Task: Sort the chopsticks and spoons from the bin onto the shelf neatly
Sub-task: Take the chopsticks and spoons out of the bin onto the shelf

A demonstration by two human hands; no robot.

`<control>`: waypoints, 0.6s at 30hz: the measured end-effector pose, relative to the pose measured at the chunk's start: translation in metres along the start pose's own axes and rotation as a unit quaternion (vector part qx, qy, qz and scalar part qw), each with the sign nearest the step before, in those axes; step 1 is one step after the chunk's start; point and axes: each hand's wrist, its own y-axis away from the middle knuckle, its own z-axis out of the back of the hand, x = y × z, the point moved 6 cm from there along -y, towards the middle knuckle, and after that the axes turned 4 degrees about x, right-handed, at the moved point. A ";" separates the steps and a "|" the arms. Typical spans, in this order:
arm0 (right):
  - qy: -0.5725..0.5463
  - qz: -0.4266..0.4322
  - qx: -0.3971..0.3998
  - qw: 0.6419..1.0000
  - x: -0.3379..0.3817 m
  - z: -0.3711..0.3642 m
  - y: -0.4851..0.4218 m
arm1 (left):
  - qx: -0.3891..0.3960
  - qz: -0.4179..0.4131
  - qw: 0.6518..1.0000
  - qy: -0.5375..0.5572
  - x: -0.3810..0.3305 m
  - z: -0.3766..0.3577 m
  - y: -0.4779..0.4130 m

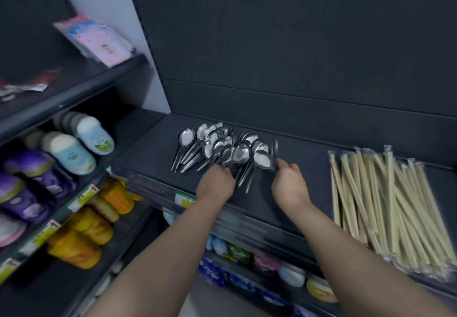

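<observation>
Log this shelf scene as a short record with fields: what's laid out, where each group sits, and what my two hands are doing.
Surface: dark grey shelf
Left group: heap of shiny metal spoons, bowls toward the back, handles toward the front edge
Right group: pile of pale wooden chopsticks in clear wrappers, apart from the spoons
Left hand: fingers curled round spoon handles at the front of the heap
Right hand: pinches the handle of the rightmost spoon, which stands on edge
Bin: not in view

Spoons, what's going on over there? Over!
Left hand, right hand both gripping spoons. Pile on shelf, untidy. Chopsticks apart at right; nothing blocking.
</observation>
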 end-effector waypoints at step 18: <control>0.198 0.029 0.115 0.973 0.014 -0.041 -0.021 | -0.016 -0.207 0.958 -0.196 -0.011 -0.010 -0.029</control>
